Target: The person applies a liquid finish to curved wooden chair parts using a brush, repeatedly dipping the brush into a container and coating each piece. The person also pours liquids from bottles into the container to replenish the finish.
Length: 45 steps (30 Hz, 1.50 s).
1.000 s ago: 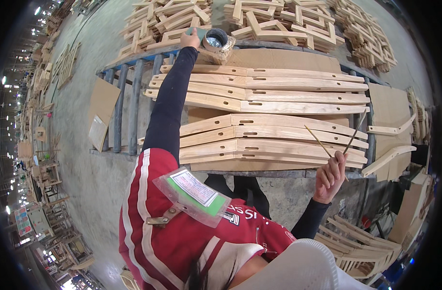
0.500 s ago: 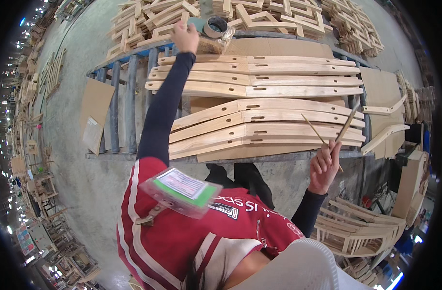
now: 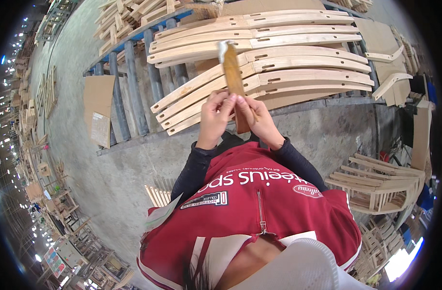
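My left hand and my right hand meet in front of my chest. Both grip the lower end of a flat brown wooden stick. The stick points up and away from me, and its far tip is coated white. Behind it, several long curved pale wooden parts with slots lie side by side on a blue metal rack. My fingers hide the stick's lower end.
Cardboard sheets lean against the rack on the left. Assembled wooden chair frames are stacked at the right. More wooden parts are piled beyond the rack. A concrete floor lies below.
My left arm has drawn back from a container at the far end of the rack. Both hands have come together on the stick, which my right hand held alone out to the right.
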Available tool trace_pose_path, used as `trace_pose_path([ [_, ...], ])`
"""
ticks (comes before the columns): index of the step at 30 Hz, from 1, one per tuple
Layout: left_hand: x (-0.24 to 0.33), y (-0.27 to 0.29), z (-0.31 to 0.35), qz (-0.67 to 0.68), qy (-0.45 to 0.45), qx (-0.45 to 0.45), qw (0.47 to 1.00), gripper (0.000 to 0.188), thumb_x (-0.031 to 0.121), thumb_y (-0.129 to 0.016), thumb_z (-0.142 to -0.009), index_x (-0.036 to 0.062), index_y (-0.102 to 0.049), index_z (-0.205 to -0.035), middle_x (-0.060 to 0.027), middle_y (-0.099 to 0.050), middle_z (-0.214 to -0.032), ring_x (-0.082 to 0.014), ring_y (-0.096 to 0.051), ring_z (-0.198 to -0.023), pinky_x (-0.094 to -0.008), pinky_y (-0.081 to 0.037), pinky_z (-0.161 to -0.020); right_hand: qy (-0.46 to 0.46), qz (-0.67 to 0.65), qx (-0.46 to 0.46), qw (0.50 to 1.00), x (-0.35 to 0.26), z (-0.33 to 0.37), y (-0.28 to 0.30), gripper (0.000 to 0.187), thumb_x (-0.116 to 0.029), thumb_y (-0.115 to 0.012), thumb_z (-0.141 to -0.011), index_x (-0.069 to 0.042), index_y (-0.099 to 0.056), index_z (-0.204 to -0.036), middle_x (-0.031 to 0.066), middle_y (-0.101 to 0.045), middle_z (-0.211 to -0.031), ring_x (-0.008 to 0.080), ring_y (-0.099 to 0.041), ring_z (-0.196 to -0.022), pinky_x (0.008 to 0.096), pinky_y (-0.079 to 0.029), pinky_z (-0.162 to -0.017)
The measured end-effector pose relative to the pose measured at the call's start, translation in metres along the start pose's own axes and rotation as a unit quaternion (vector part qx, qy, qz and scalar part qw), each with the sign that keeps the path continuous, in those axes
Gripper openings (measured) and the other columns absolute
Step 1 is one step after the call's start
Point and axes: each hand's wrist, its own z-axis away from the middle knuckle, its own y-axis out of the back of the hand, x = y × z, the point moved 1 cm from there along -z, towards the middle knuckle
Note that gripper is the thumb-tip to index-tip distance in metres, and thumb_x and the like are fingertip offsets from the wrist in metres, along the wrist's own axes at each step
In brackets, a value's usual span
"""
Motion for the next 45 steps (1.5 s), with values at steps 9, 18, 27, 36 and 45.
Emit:
trace_pose_path([
  [9, 0.01, 0.068, 0.038, 0.112, 0.057, 0.136, 0.983, 0.019, 0.023, -0.046, -0.104, 0.0058, -0.054, -0.103, -0.0137, -0.069, -0.081, -0.0112, -0.058, -0.054, -0.024, -0.047, -0.051, 0.082, 0.035, 0.082, 0.993, -0.009, 0.024, 0.025, 0.059, -0.047, -0.025, -0.107, -0.003, -0.051, -0.137, 0.0126, -0.071, -0.107, 0.0138, -0.064, -0.091, 0.0285, -0.052, -0.083],
  [18, -0.002, 0.06, 0.05, 0.097, 0.142, 0.007, 0.985, 0.016, 0.02, -0.053, -0.102, 0.0065, -0.051, -0.112, -0.0048, -0.06, -0.067, -0.0086, -0.05, -0.047, -0.0233, -0.039, -0.043, 0.082, 0.033, 0.204, 0.975, -0.006, 0.034, 0.106, 0.041, -0.034, -0.047, -0.105, 0.002, -0.067, -0.109, 0.0072, -0.069, -0.089, 0.0112, -0.064, -0.08, 0.0248, -0.052, -0.075],
  [27, 0.005, 0.047, 0.059, 0.083, 0.16, -0.052, 0.982, 0.023, 0.022, -0.052, -0.103, 0.0073, -0.051, -0.12, -0.0032, -0.058, -0.067, -0.0076, -0.046, -0.045, -0.0221, -0.037, -0.043, 0.098, -0.096, 0.136, 0.981, -0.022, 0.025, 0.065, 0.021, -0.012, -0.064, -0.096, 0.002, -0.065, -0.111, 0.0124, -0.072, -0.096, 0.0141, -0.068, -0.088, 0.0241, -0.053, -0.075],
  [36, 0.024, 0.038, 0.069, 0.098, 0.149, -0.077, 0.981, 0.025, 0.022, -0.053, -0.103, 0.0064, -0.051, -0.123, -0.0026, -0.057, -0.065, -0.0078, -0.047, -0.045, -0.0224, -0.036, -0.042, 0.126, -0.076, 0.152, 0.977, -0.03, 0.014, 0.039, 0.02, -0.012, -0.067, -0.095, 0.004, -0.067, -0.106, 0.0146, -0.073, -0.095, 0.0171, -0.07, -0.082, 0.0268, -0.055, -0.072],
  [45, 0.039, 0.036, 0.075, 0.119, 0.148, -0.08, 0.979, 0.029, 0.02, -0.053, -0.103, 0.0042, -0.051, -0.126, -0.0027, -0.056, -0.064, -0.008, -0.047, -0.045, -0.0221, -0.036, -0.042, 0.119, -0.061, 0.153, 0.979, -0.028, 0.01, 0.038, 0.02, -0.013, -0.067, -0.095, 0.004, -0.068, -0.104, 0.0151, -0.073, -0.094, 0.0186, -0.071, -0.083, 0.0281, -0.057, -0.072],
])
